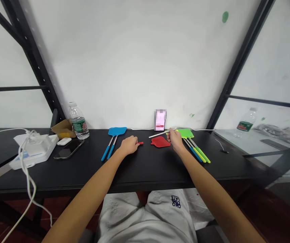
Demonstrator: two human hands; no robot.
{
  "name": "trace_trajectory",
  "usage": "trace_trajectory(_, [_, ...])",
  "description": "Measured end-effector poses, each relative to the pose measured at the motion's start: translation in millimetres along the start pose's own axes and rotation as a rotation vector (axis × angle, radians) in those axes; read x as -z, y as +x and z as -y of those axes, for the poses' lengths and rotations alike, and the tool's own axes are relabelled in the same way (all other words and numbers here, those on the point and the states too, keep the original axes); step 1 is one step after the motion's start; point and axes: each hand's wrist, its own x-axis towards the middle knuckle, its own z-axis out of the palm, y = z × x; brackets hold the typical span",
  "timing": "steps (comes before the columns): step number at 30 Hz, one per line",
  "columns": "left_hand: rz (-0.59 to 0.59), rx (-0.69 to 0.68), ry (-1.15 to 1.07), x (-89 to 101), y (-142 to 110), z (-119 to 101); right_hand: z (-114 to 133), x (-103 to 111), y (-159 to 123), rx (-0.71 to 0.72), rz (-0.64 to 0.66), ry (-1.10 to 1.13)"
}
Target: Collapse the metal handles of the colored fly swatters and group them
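Observation:
My left hand [129,145] is closed around a red handle [140,143], whose end shows past my fingers. Pinched in my right hand [175,139] is a thin silver metal rod [157,134] that points left. Between the hands a red fly swatter head [160,141] lies flat on the black table, with no rod in its short neck. Two blue fly swatters [117,131] rest left of my left hand. Just right of my right hand lie several fly swatters with a green head [186,133] on top and blue and yellow-green handles, partly overlapping.
A lit phone [160,120] stands against the wall at the back. On the left are a water bottle [78,122], a dark phone [69,149], a small white case [64,141], a cardboard box [63,129] and a white power strip [37,152] with cables. A short cable [222,148] lies right.

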Motion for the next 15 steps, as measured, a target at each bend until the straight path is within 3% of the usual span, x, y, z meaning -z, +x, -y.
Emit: trace_trajectory(15, [-0.081,-0.123,-0.143,-4.2,-1.9,-11.5,3.8,-3.3,-5.4,-0.010,0.058,-0.025])
